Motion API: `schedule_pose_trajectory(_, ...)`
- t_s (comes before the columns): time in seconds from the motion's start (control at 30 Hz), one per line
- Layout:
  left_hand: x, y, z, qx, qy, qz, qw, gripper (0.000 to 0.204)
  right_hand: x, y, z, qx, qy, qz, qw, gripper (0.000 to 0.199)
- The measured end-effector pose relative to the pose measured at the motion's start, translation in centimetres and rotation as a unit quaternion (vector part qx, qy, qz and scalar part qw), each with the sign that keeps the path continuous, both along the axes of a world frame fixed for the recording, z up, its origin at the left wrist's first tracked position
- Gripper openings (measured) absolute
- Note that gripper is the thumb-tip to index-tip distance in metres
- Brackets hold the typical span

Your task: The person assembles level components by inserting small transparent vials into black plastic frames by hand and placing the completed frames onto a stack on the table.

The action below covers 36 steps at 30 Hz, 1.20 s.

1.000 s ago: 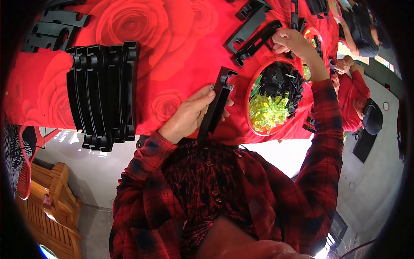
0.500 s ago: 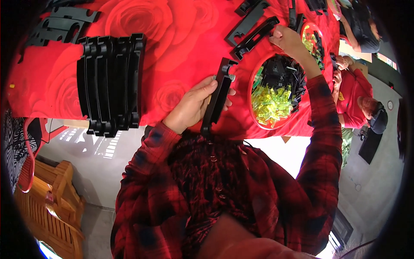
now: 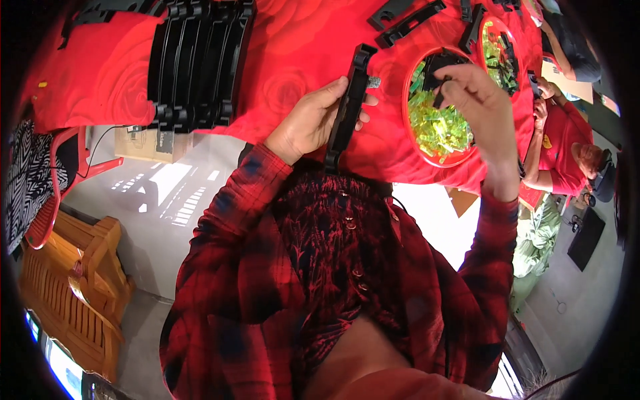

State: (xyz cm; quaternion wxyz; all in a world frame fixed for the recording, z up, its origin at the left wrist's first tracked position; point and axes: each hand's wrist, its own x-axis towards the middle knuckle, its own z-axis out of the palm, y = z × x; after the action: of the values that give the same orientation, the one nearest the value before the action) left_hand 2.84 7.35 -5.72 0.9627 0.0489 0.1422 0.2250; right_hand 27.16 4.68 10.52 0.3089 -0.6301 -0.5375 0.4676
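Observation:
My left hand [image 3: 308,121] is closed around a long, narrow black plastic part [image 3: 347,110], held upright in front of my body at the table's near edge. A small silvery thing [image 3: 375,83] shows beside the fingertips; what it is I cannot make out. My right hand [image 3: 481,100] hovers over a red-rimmed oval tray [image 3: 408,127], its thumb and fingers pinching a small dark piece [image 3: 438,99]. Clear yellow-green pieces [image 3: 440,130] fill the near part of the tray, and small black pieces [image 3: 443,61] lie at its far side, partly hidden by the hand.
A row of long black parts [image 3: 197,67] stands on the red rose-patterned tablecloth [image 3: 283,87] at left. More black parts [image 3: 410,23] lie at the far right, beside a second tray [image 3: 497,53]. A person in red [image 3: 560,153] works at the right. A wooden chair [image 3: 73,293] stands lower left.
My right hand has left the loose black part at the far side and come nearer, over the tray, with a small dark piece. The left hand still holds its long part. The view has shifted.

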Motion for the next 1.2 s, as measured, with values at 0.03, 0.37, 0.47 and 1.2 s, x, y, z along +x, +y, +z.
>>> schedule_pose_trajectory(0.03,-0.4,-0.6,0.3,0.002,0.002,-0.001,1.000,0.049,-1.4,-1.3,-0.2,-0.012,0.045,-0.016,0.999,0.019)
schedule_pose_trajectory(0.37,-3.5,-7.8,4.9,0.075,0.120,0.040,0.989,0.020,-9.2,-9.9,-6.0,-0.018,0.312,-0.149,0.938,0.021)
schedule_pose_trajectory(0.47,-4.2,-9.5,4.9,0.081,0.156,0.047,0.983,0.022,-10.5,-11.7,-6.4,-0.021,0.324,-0.151,0.934,0.020)
schedule_pose_trajectory(1.2,-5.3,-14.5,6.5,0.238,0.210,0.138,0.938,0.036,-12.6,-17.8,-8.4,0.141,0.294,-0.169,0.930,0.026)
